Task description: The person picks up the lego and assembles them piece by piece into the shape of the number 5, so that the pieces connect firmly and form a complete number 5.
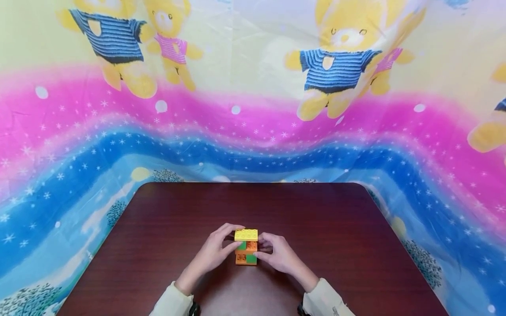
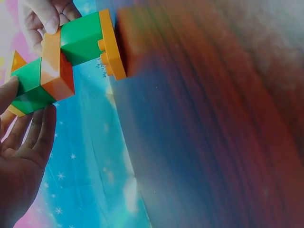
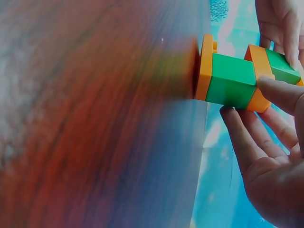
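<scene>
A stack of toy building bricks stands on the table. At its foot is an orange plate with bare studs on its left half. A green brick sits on that plate's right side, under an orange middle layer. Above this, to the left, comes another green brick, capped by a yellow studded plate. My left hand holds the upper green brick between thumb and fingers, near the yellow plate. On the opposite side, my right hand grips the orange middle layer, its fingers beside the lower green brick.
The dark reddish-brown table has rounded far corners and reflects light near its front. Behind it hangs a colourful cloth printed with bears and snowflakes, which also runs down past both table sides.
</scene>
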Available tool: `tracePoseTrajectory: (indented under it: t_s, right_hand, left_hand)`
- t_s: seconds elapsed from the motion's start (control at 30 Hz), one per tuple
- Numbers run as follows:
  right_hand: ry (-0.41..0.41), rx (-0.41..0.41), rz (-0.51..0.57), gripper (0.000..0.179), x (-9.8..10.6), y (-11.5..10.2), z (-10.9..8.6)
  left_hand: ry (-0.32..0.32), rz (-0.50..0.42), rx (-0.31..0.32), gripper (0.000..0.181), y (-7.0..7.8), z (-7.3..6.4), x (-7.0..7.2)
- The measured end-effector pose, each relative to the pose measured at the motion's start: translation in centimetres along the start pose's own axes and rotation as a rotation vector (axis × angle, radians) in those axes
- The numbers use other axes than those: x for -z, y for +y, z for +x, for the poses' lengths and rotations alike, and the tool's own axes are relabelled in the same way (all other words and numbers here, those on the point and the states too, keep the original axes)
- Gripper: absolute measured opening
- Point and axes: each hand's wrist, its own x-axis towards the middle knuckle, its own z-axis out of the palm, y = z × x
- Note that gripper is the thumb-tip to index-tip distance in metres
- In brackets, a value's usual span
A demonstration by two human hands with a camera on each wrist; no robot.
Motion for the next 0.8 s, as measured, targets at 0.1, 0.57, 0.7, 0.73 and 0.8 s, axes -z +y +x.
tracePoseTrajectory:
  t_s: [0.1, 0.57, 0.7, 0.73, 0.8]
  right_hand:
    - [0.005, -0.004, 0.005, 0.022, 0.0, -0.1, 0.1]
    - [0.029, -0.034, 0.006, 0.028, -0.2, -0.3, 0.2]
    - [0.037, -0.038, 0.004, 0.029, -0.3, -0.2, 0.2]
    - [0.038, -0.038, 0.004, 0.03, -0.3, -0.2, 0.3]
    - [0.041, -0.038, 0.003, 0.03, -0.4, -0.2, 0.3]
  left_hand:
    - [0.003, 0.005, 0.014, 0.042, 0.0, 0.3, 0.0]
    - [0.019, -0.049, 0.003, 0.052, -0.7, 0.9, 0.1]
    - [0.009, -0.057, -0.01, 0.051, -1.0, 1.1, 0.2]
    - [0.008, -0.058, -0.012, 0.051, -1.1, 1.2, 0.2]
    - [0.006, -0.056, -0.014, 0.049, -1.2, 1.3, 0.2]
